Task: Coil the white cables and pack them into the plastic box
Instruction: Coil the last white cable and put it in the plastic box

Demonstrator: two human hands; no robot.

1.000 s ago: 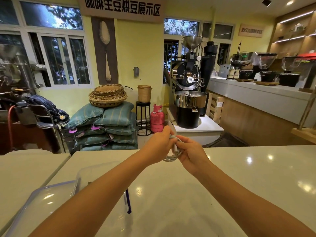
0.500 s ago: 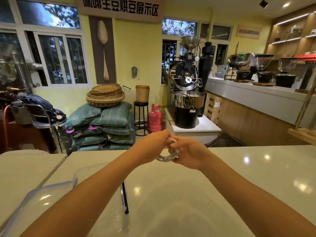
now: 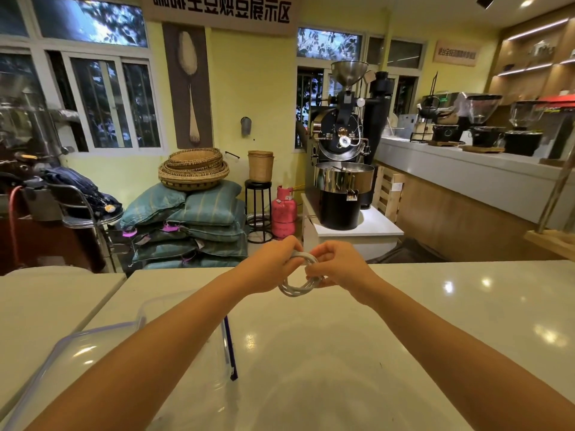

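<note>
A white cable [image 3: 297, 289] is wound into a small round coil, held in the air above the far part of the white counter [image 3: 342, 353]. My left hand [image 3: 270, 269] grips the coil's left side. On the coil's right side my right hand [image 3: 337, 267] pinches the loops with its fingertips. A clear plastic box [image 3: 183, 318] with a blue-edged rim sits on the counter under my left forearm, which hides most of it. Its clear lid [image 3: 62, 365] lies to the left.
A second white table [image 3: 46, 306] adjoins on the left with a narrow gap. Beyond the counter's far edge stand stacked green sacks [image 3: 193, 225], a pink gas cylinder [image 3: 283, 213] and a coffee roaster [image 3: 342, 169]. A long bar [image 3: 466, 178] runs along the right.
Both hands kept hold of the coil and shifted slightly. The coil has turned so its round opening faces me more, and it hangs lower between the hands.
</note>
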